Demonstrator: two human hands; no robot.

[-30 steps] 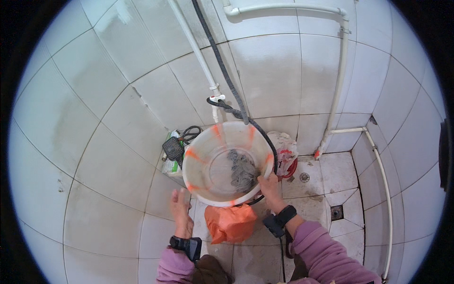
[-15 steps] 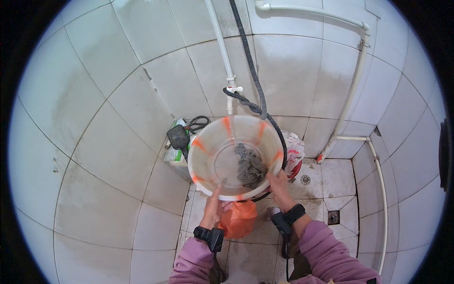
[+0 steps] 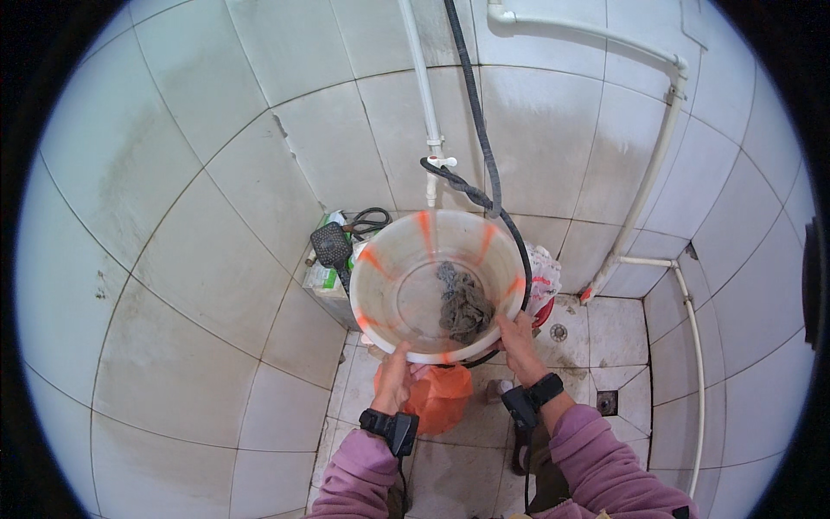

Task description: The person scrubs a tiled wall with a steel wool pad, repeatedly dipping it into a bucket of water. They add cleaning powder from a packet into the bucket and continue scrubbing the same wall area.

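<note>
A white plastic basin (image 3: 398, 251) with orange streaks is held up by its near rim. My left hand (image 3: 394, 379) grips the rim at the lower left, and my right hand (image 3: 518, 348) holds it at the lower right, thumbs on the edge. Inside lies a crumpled wet grey cloth (image 3: 467, 304), toward the basin's right side. Right above the far rim hangs a white tap (image 3: 433, 177), with a thin stream seeming to fall into the basin. The undersides of my fingers are hidden beneath the rim.
Below the basin sits an orange plastic bag (image 3: 439, 400). A black shower head (image 3: 330, 246) rests on a box at the left. A dark hose (image 3: 478, 112) hangs past the tap. To the right are a white plastic bag (image 3: 542, 275), a floor drain (image 3: 608, 401) and a wall pipe (image 3: 644, 182).
The whole view has shifted slightly, so the tap and basin appear a little further right. Both hands keep their hold on the basin; the cloth stays inside it.
</note>
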